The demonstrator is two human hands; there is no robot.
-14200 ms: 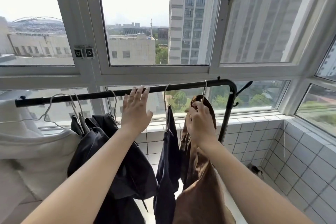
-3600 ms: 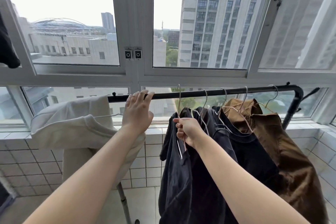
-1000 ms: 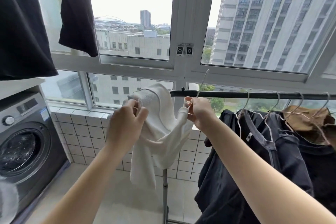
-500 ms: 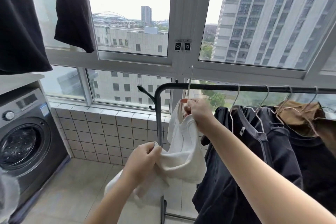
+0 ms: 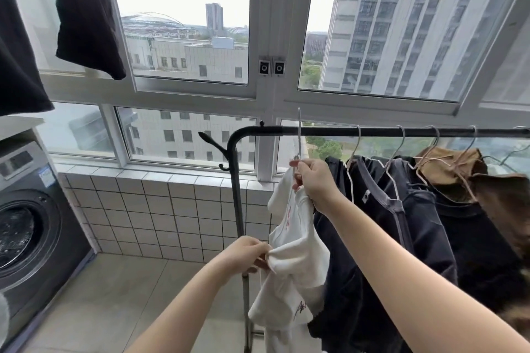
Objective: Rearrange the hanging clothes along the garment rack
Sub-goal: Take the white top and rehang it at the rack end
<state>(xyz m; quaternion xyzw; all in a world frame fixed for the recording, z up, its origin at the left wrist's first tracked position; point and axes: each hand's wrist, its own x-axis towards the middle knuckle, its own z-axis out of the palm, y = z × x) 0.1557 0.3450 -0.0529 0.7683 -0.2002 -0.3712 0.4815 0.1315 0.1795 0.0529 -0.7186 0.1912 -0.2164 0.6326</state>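
One garment is keeping me busy: I am pinching the white top [image 5: 295, 264] low down with my left hand [image 5: 243, 255], its grip clamped on a fold, while my right hand [image 5: 315, 180] is closing round the hanger [image 5: 299, 135] neck just under the rail [image 5: 372, 131]. Whether its hook is sitting on the rail I cannot tell. Beyond, dark shirts [image 5: 401, 209] and a brown one [image 5: 447, 169] are hanging bunched rightward, seemingly done.

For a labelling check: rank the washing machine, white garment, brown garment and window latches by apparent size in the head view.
1. washing machine, partly cut off by the frame
2. white garment
3. brown garment, close to the white one, partly cut off, so unsure
4. window latches
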